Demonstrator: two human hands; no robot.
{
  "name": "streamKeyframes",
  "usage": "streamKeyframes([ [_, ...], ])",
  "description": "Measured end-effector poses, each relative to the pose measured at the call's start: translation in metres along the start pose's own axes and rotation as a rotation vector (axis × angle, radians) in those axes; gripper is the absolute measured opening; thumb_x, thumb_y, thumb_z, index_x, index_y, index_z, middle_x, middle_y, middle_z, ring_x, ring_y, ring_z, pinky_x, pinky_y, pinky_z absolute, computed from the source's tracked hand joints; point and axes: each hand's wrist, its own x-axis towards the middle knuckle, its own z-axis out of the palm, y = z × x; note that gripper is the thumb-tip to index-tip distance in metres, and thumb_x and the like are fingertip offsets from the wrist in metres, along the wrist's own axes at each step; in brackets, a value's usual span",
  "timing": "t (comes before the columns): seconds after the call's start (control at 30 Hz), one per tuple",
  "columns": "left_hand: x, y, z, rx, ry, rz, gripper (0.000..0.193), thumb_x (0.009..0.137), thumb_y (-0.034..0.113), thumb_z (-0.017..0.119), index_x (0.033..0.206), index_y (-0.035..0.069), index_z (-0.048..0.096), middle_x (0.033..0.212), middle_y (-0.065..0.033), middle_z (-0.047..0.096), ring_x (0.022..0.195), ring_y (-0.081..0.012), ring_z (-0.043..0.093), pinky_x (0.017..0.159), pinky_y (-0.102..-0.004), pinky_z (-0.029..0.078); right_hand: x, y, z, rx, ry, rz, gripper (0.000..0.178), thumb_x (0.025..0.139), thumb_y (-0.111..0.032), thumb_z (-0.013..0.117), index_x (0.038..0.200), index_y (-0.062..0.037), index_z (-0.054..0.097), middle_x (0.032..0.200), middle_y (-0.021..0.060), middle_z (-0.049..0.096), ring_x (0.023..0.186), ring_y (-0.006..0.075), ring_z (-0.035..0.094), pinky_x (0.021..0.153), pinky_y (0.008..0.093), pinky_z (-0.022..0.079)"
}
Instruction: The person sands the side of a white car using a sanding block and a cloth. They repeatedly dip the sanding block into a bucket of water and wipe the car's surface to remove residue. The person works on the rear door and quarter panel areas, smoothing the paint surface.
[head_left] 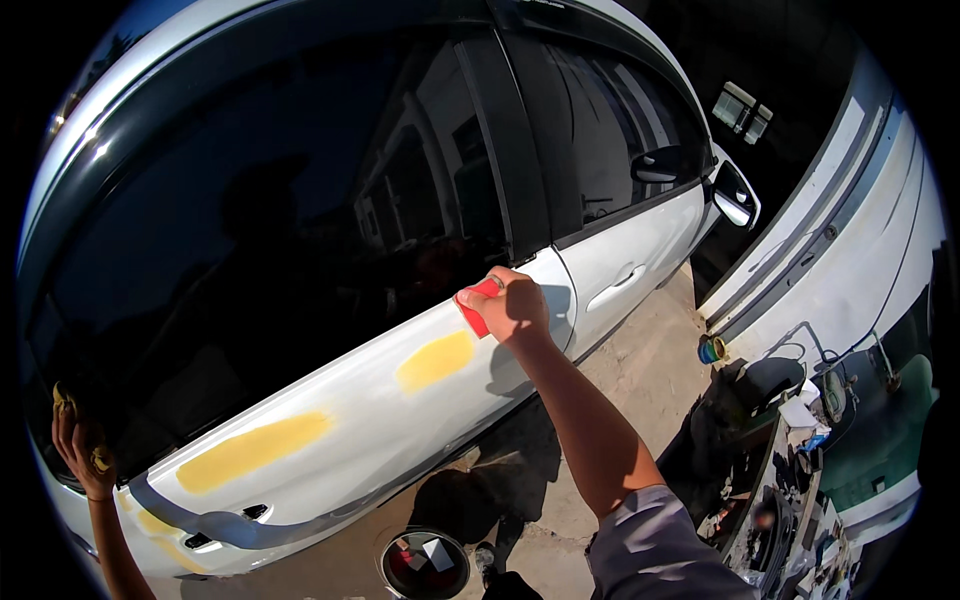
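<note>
Plainly, right fingers grip red oblong block; white door yellow-patched; left fingers extended.

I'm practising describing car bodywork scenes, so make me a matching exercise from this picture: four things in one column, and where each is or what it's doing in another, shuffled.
Things:
1. Right hand
2. Round bucket
3. Side mirror
4. Longer yellow patch

Places and states:
A. Left of the smaller yellow patch
B. Standing on the ground
C. Holding a red pad
D. Beyond the front window

Right pairs: 1-C, 2-B, 3-D, 4-A
</note>
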Motion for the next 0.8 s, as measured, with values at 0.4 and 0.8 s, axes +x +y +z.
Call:
streamKeyframes([
  [0.4, 0.018, 0.031, -0.005, 0.04, 0.094, -0.079, 0.051, 0.096, 0.025, 0.062, 0.143, 0.009, 0.053, 0.153, -0.0196, 0.052, 0.144, -0.0473, 0.046, 0.12, -0.0595, 0.036, 0.055, 0.062, -0.021, 0.325, 0.134, -0.089, 0.03, 0.084, -0.03, 0.085, 0.088, -0.0044, 0.07, 0.083, 0.0081, 0.071, 0.074, 0.0166, 0.067, 0.07, 0.0319, 0.055],
  [0.8, 0.052, 0.057, -0.014, -0.101, 0.232, -0.111, 0.052, 0.072, 0.028, 0.079, 0.119, 0.013, 0.066, 0.139, -0.011, 0.062, 0.134, -0.0386, 0.053, 0.112, -0.058, 0.039, -0.098, -0.084, 0.114, 0.192, 0.083, -0.06, 0.034, 0.09, -0.035, 0.082, 0.089, -0.0043, 0.068, 0.083, 0.0143, 0.073, 0.08, 0.0327, 0.072, 0.075, 0.0435, 0.056],
])
